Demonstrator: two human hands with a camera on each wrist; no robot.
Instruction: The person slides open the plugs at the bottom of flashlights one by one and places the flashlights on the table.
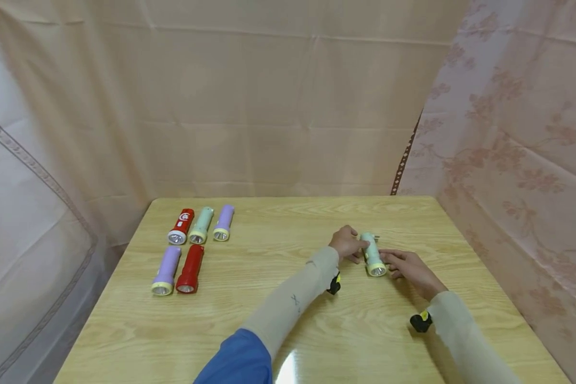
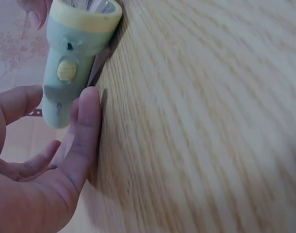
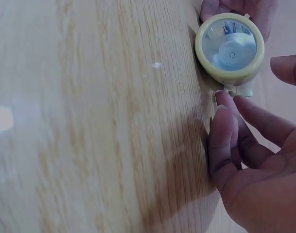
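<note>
A mint-green flashlight (image 1: 372, 255) with a pale yellow lens ring lies on the right part of the table, lens toward me. Thin metal prongs stick out near its tail. My left hand (image 1: 348, 244) pinches its tail end between thumb and fingers; in the left wrist view, the flashlight's yellow switch (image 2: 67, 71) shows above these fingers. On the other side is my right hand (image 1: 413, 269), its fingertips at the flashlight's side near the head. From the right wrist view, the right thumb (image 3: 288, 70) stands apart from the lens ring (image 3: 230, 48).
On the table's left, a red-and-white flashlight (image 1: 181, 226), another mint-green one (image 1: 201, 225) and a purple one (image 1: 224, 223) form a back row. A purple flashlight (image 1: 167, 270) and a red one (image 1: 190, 269) lie in front. Curtains (image 1: 288, 106) surround the wooden table (image 1: 288, 224).
</note>
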